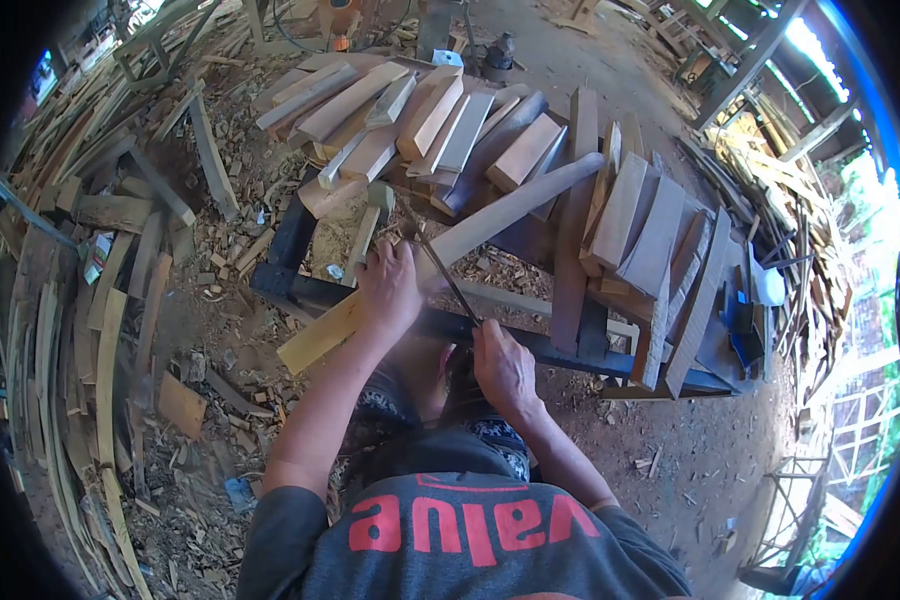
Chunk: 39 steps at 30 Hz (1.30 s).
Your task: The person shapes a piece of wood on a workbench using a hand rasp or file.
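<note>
A long shaped wooden piece [515, 207] runs slantwise over the frame of a dark bench, its yellowish squared end [317, 336] jutting out to the lower left. My left hand [388, 285] lies over this piece with its fingers bent and closed around it. In my closed right hand [505, 368] is one end of a long, thin, dark file [448, 272]. The file crosses the wood at an angle, and its far part passes close by my left fingertips. Beyond my left hand, a short wooden block [380, 197] stands at the bench edge.
Several cut timber pieces [430, 118] are piled along the back of the dark bench frame [288, 235], with more pieces [630, 225] at its right. Long wooden strips [110, 380] lie heaped at left. Shavings and offcuts litter the dirt floor [610, 450].
</note>
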{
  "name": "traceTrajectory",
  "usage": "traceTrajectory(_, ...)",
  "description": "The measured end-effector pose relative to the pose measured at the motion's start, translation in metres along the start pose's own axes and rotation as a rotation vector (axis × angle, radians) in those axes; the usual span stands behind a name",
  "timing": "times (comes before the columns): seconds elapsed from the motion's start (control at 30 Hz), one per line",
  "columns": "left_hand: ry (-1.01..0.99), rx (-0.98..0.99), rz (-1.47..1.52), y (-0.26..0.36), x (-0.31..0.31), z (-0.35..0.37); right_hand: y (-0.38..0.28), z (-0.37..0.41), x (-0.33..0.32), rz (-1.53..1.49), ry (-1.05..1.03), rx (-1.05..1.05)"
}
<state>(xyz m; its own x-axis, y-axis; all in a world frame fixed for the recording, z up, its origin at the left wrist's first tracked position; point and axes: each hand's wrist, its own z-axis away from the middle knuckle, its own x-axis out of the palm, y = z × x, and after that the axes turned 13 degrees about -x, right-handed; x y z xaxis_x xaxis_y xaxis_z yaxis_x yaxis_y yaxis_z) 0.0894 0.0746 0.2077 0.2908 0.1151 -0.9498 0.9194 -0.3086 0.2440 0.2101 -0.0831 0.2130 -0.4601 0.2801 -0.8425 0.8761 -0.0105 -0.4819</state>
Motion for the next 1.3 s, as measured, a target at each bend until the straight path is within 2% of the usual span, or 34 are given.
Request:
traceTrajectory(0.07,-0.028,-0.012,0.008,-0.001,-0.001,-0.002,0.0,-0.002,0.006,0.019,-0.036,0.009)
traceTrajectory(0.13,-0.328,-0.049,0.08,-0.006,-0.001,-0.013,0.0,-0.002,0.01,0.007,-0.023,0.022)
traceTrajectory(0.17,-0.329,-0.048,0.079,-0.01,-0.007,-0.02,0.0,-0.002,0.011,-0.003,-0.011,0.032)
traceTrajectory(0.23,-0.784,-0.125,0.441,-0.018,-0.022,-0.035,-0.003,-0.002,0.008,0.011,-0.017,0.03)
traceTrajectory(0.27,-0.868,-0.146,0.468,-0.023,-0.011,-0.043,-0.005,-0.002,0.005,0.027,-0.024,0.027)
traceTrajectory(0.37,-0.907,-0.166,0.393,-0.028,0.011,-0.05,-0.011,-0.003,-0.003,0.074,-0.072,0.026)
traceTrajectory(0.4,-0.91,-0.164,0.39,-0.025,0.009,-0.047,-0.013,-0.006,-0.003,0.072,-0.071,0.03)
traceTrajectory(0.47,-0.693,-0.2,0.153,-0.015,0.003,-0.037,-0.017,-0.016,0.001,0.184,-0.122,-0.002)
traceTrajectory(0.5,-0.699,-0.194,0.147,-0.011,-0.003,-0.035,-0.018,-0.023,0.002,0.18,-0.122,0.007)
traceTrajectory(0.57,-0.359,-0.132,0.081,-0.005,-0.011,-0.029,-0.017,-0.036,0.004,0.181,-0.088,-0.013)
traceTrajectory(0.6,-0.14,-0.036,0.101,-0.011,-0.001,-0.026,-0.014,-0.04,0.007,0.185,-0.108,-0.011)
traceTrajectory(0.63,-0.141,-0.033,0.101,-0.01,0.002,-0.023,-0.012,-0.039,0.008,0.186,-0.106,-0.008)
traceTrajectory(0.7,-0.017,0.021,0.024,-0.008,0.001,-0.021,-0.012,-0.036,0.011,0.169,-0.113,0.001)
traceTrajectory(0.73,-0.02,0.018,0.021,-0.009,0.0,-0.023,-0.011,-0.033,0.014,0.166,-0.117,0.001)
traceTrajectory(0.8,-0.401,-0.118,0.086,-0.007,-0.014,-0.033,-0.008,-0.027,0.018,0.129,-0.109,0.017)
traceTrajectory(0.9,-0.463,-0.106,0.074,-0.005,-0.017,-0.037,-0.01,-0.022,0.017,0.153,-0.066,-0.028)
traceTrajectory(1.03,-0.44,-0.143,0.039,-0.002,-0.01,-0.026,-0.012,-0.019,0.017,0.082,-0.038,0.03)
traceTrajectory(1.1,-0.373,-0.147,0.05,-0.003,0.0,-0.024,-0.014,-0.033,0.017,0.121,-0.038,-0.024)
traceTrajectory(1.23,-0.389,-0.198,0.032,0.0,-0.002,-0.025,-0.008,-0.053,0.032,0.15,-0.016,-0.066)
traceTrajectory(1.3,-0.383,-0.228,0.023,-0.001,0.0,-0.025,-0.007,-0.029,0.019,0.113,0.019,-0.098)
